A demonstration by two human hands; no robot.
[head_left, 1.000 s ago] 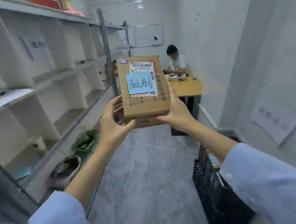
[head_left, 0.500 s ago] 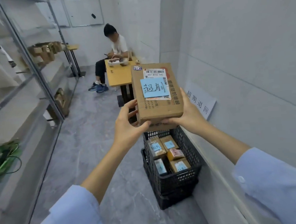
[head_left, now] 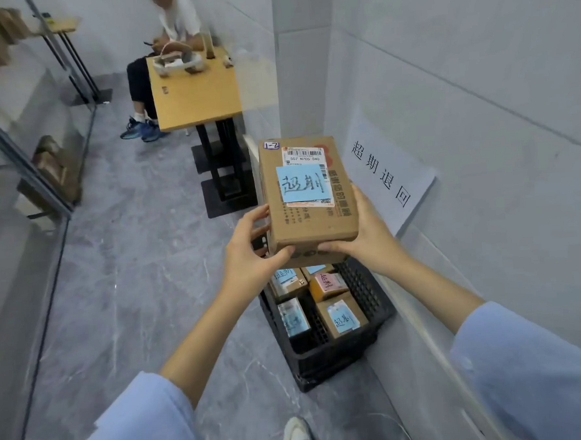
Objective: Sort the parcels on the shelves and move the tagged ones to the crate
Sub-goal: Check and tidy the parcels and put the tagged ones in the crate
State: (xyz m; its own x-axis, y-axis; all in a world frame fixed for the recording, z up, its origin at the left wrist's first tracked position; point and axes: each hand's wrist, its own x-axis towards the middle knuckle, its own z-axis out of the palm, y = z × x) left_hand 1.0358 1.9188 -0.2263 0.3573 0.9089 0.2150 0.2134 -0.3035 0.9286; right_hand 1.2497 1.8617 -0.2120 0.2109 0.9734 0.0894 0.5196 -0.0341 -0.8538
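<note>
I hold a brown cardboard parcel [head_left: 311,215] with a blue handwritten tag and a barcode label, up in front of me, above the far end of the crate. My left hand [head_left: 250,253] grips its near left corner, thumb on the front edge. My right hand [head_left: 365,235] grips its right side and near edge. Below stands a black plastic crate [head_left: 365,303] on the floor against the right wall. Several small tagged parcels [head_left: 339,315] lie inside it, blue tags on most, a pink one on another.
A paper sign [head_left: 388,173] with black characters hangs on the right wall. A wooden table [head_left: 199,89] with a seated person [head_left: 169,33] stands beyond the crate. Shelving [head_left: 15,141] with parcels runs along the left. My shoe [head_left: 295,433] is on the grey floor.
My view turned from the shelves to the right wall and down. The parcel, held in both hands, has come from in front of the shelves to above the crate.
</note>
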